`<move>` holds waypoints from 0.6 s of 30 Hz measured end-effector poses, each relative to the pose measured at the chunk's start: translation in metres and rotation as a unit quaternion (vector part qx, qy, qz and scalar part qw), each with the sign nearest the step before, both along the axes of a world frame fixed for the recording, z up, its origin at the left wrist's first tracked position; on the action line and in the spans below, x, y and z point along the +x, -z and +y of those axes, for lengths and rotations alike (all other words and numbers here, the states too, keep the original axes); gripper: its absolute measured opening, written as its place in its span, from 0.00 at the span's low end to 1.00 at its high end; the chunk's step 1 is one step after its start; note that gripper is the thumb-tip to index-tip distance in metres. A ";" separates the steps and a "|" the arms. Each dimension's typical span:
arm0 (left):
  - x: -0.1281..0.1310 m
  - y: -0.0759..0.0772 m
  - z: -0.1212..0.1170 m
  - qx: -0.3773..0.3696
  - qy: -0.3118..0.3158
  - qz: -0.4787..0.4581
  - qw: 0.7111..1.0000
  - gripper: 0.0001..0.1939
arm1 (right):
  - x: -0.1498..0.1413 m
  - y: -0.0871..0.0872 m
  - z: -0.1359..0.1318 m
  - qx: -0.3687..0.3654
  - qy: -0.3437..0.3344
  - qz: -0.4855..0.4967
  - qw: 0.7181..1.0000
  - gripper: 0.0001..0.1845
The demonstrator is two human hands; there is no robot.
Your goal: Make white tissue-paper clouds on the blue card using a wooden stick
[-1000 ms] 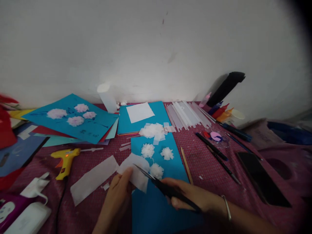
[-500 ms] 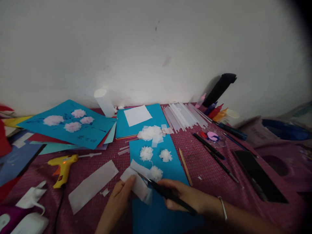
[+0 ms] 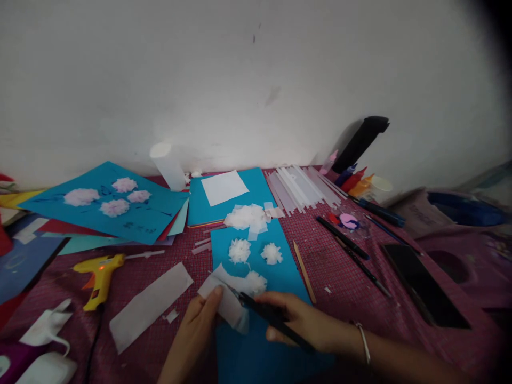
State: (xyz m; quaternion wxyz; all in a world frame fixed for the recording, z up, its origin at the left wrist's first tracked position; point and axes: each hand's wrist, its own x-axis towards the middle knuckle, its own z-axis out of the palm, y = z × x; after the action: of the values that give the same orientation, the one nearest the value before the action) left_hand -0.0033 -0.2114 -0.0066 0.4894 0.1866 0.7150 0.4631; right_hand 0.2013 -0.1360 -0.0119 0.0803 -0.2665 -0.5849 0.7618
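Observation:
Between its thumb and fingers, my left hand (image 3: 202,314) pinches a folded piece of white tissue paper (image 3: 230,306). Black-handled scissors (image 3: 276,320) are in my right hand (image 3: 302,320), which is closed round the handles. Their blades lie across the tissue, close to my left thumb. Under both hands is a blue sheet of card (image 3: 256,352) bearing white paper flowers (image 3: 240,250); one flower is partly covered by the tissue. A heap of small white paper squares (image 3: 250,217) rests at the top of that card.
Left, a yellow glue gun (image 3: 100,277) lies near a white paper strip (image 3: 151,306) and a blue card with pinkish flowers (image 3: 140,213). Glue sticks (image 3: 300,186) are at the back. Right are a pencil (image 3: 304,272), brushes (image 3: 362,266), a phone (image 3: 426,282) and paint bottles (image 3: 356,181).
The scissor blades have moved slightly to the left and closed further across the tissue paper. My left hand keeps its pinch on the paper. The view has shifted a little.

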 end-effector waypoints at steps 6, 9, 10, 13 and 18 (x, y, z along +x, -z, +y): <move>-0.007 0.007 -0.001 0.002 0.006 -0.019 1.000 0.19 | 0.005 0.008 0.002 -0.045 -0.039 -0.016 0.998 0.37; -0.011 0.013 0.000 0.042 0.019 -0.087 0.995 0.18 | 0.006 0.005 0.005 -0.035 -0.059 0.013 0.998 0.36; -0.012 0.015 0.001 0.058 0.012 -0.115 0.992 0.18 | 0.007 0.003 0.006 -0.032 -0.067 0.019 0.997 0.36; -0.015 0.014 0.003 0.089 -0.029 -0.183 0.979 0.19 | 0.009 -0.004 0.009 -0.022 -0.083 0.032 0.996 0.38; -0.017 0.009 0.003 0.132 -0.045 -0.253 0.957 0.11 | 0.013 -0.005 0.010 -0.023 -0.085 0.034 0.996 0.34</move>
State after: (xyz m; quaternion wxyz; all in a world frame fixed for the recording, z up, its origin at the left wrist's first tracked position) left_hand -0.0203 -0.2079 -0.0156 0.6041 0.0940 0.5074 0.6073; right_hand 0.2142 -0.1256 -0.0067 0.0287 -0.1914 -0.5849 0.7876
